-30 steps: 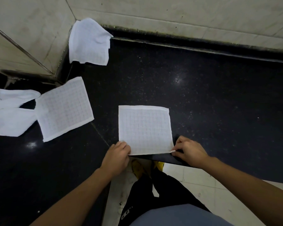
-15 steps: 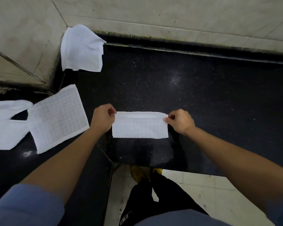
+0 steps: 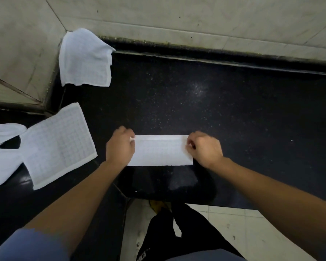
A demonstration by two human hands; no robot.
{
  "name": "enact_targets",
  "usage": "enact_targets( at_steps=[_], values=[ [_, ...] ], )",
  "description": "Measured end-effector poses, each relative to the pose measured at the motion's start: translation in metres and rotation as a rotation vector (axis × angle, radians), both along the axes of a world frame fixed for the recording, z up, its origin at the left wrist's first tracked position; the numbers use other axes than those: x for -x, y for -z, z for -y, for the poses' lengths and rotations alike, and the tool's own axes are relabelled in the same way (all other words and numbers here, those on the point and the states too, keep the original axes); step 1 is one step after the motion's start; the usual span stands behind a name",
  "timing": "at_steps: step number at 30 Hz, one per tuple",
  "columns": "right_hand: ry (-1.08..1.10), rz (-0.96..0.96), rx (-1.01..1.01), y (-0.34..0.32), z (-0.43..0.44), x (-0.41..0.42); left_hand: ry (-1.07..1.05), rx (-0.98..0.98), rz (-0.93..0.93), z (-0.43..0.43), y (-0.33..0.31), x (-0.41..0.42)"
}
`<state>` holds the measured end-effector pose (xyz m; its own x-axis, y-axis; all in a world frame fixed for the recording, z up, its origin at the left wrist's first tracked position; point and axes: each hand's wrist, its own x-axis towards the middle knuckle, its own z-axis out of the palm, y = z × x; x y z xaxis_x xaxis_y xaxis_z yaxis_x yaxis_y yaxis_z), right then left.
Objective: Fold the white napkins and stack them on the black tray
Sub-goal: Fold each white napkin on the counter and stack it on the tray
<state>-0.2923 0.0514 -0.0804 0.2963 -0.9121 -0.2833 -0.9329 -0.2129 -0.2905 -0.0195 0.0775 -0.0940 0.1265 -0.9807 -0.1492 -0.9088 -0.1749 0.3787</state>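
On my feed, both hands sit curled at the two ends of the folded white cloth napkin (image 3: 161, 150), a long rectangle with a faint grid weave. It lies flat on the black speckled stone counter (image 3: 196, 102).

The left hand (image 3: 120, 146) pinches the napkin's far left corner, with thumb and fingertips closed on the cloth edge. The back of the hand covers the rest of that short end. The right hand (image 3: 205, 147) pinches the far right corner the same way, fingers curled in over the cloth. The napkin fills the whole gap between the two sets of fingers. A thin strip of the lower layer shows along the far edge, running from one pinch to the other.

Well out from the left fingers, an unfolded white square napkin with a grid pattern (image 3: 58, 146) lies flat and askew on the counter. Loose white cloths (image 3: 2, 162) touch its outer side, further from the fingers.

Beyond the left fingers, away from me, a crumpled white napkin (image 3: 85, 59) sits in the corner, partly up the beige tiled wall (image 3: 196, 19).

Nearer to me than the wrists, past the counter's front edge, I see pale floor tiles (image 3: 252, 232) and black trousers (image 3: 167, 232). A blue sleeve (image 3: 26, 245) covers the left upper arm.
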Motion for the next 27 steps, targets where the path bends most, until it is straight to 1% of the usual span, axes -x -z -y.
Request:
enact_targets(
  at_steps=[1,3,5,9,12,13,15,17,19,21,24,27],
  values=[
    [-0.09,0.04,0.009,0.0,-0.01,-0.003,0.081,0.01,-0.022,-0.01,0.0,0.005],
    [-0.254,0.065,-0.037,0.007,-0.03,-0.007,0.201,-0.03,-0.05,-0.036,0.005,0.012],
    [-0.33,0.047,-0.083,0.019,-0.043,-0.003,0.228,-0.077,-0.066,-0.06,0.013,0.009],
    [-0.263,0.087,-0.003,0.03,-0.049,0.025,0.102,-0.095,-0.137,-0.084,0.023,-0.009],
    [-0.268,0.05,0.007,0.027,-0.052,0.033,0.113,-0.122,-0.127,-0.084,0.021,-0.013],
    [-0.21,0.04,-0.014,0.022,-0.051,0.03,0.129,-0.112,-0.102,-0.082,0.02,-0.014],
    [0.04,0.06,-0.043,0.014,-0.04,0.02,0.158,-0.043,-0.034,-0.076,0.016,-0.017],
    [0.248,0.013,-0.078,0.008,-0.026,0.007,0.21,0.014,0.031,-0.067,0.012,-0.019],
    [0.334,-0.093,-0.16,0.005,-0.016,-0.009,0.307,-0.031,0.11,-0.058,0.009,-0.02],
    [0.437,-0.104,-0.25,0.006,-0.01,-0.021,0.377,-0.129,0.173,-0.051,0.007,-0.023],
    [0.651,0.061,-0.392,0.007,-0.006,-0.028,0.392,-0.191,0.197,-0.048,0.007,-0.025],
    [0.934,0.357,-0.531,0.001,0.0,-0.028,0.392,-0.225,0.207,-0.047,0.005,-0.024]
  ],
)
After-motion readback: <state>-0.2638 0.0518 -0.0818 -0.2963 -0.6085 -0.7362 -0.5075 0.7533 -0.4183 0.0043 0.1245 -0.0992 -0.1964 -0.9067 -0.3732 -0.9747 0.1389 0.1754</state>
